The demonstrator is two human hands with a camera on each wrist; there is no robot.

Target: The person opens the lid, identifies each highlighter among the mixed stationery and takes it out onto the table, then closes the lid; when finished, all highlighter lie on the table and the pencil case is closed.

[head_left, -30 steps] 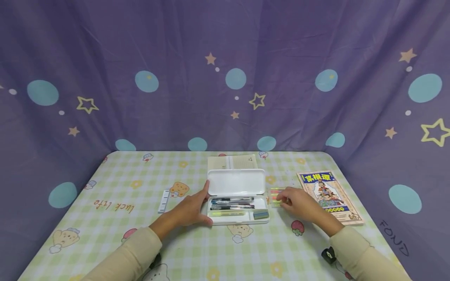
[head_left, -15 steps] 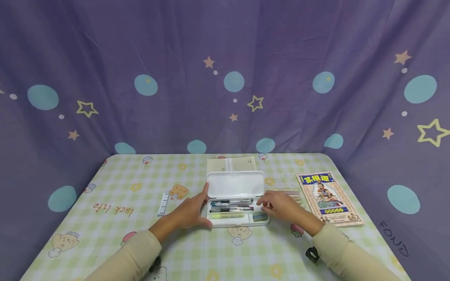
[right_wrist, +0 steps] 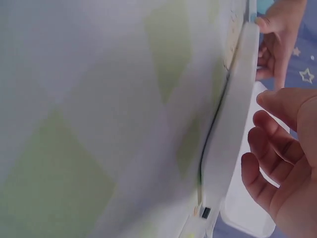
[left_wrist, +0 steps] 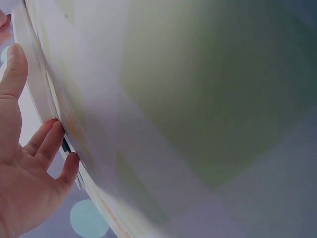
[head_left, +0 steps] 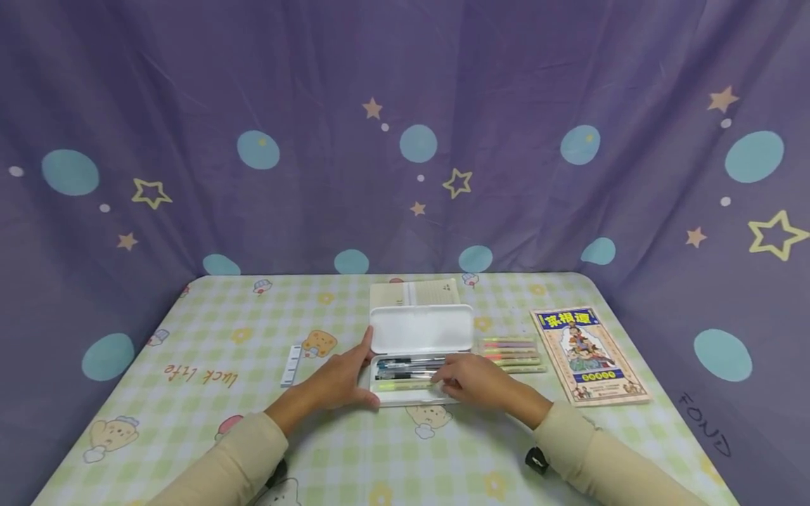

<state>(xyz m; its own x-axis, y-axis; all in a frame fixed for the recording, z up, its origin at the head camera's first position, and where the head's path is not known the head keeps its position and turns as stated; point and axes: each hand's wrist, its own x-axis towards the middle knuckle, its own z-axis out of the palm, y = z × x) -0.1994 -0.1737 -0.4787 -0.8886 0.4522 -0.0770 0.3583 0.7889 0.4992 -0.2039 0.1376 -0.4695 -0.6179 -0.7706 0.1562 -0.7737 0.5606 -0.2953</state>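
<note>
A white pencil case (head_left: 420, 330) lies with its lid raised in the head view. Several pens (head_left: 405, 365) and a yellow highlighter (head_left: 401, 386) lie inside. My left hand (head_left: 342, 379) rests against the case's left end, thumb at the front corner and forefinger up by the lid; in the left wrist view its fingers (left_wrist: 52, 141) touch the side fairly straight. Over the right part of the case is my right hand (head_left: 474, 379), fingertips near the highlighter's right end. In the right wrist view its fingers (right_wrist: 272, 148) are loosely bent, with nothing visible between them. It hides the case's right compartment.
Right of the case lies a set of several coloured highlighters (head_left: 512, 355). Beyond it is a book (head_left: 588, 357) with an illustrated cover. A cream notebook (head_left: 436, 292) lies behind the lid. At left is a narrow white-and-blue strip (head_left: 291, 365) on the checked tablecloth (head_left: 209, 323).
My right hand has moved left from the highlighter set to above the pencil case, covering the grey-green block in it. The highlighter set now shows fully. My left hand stays at the case.
</note>
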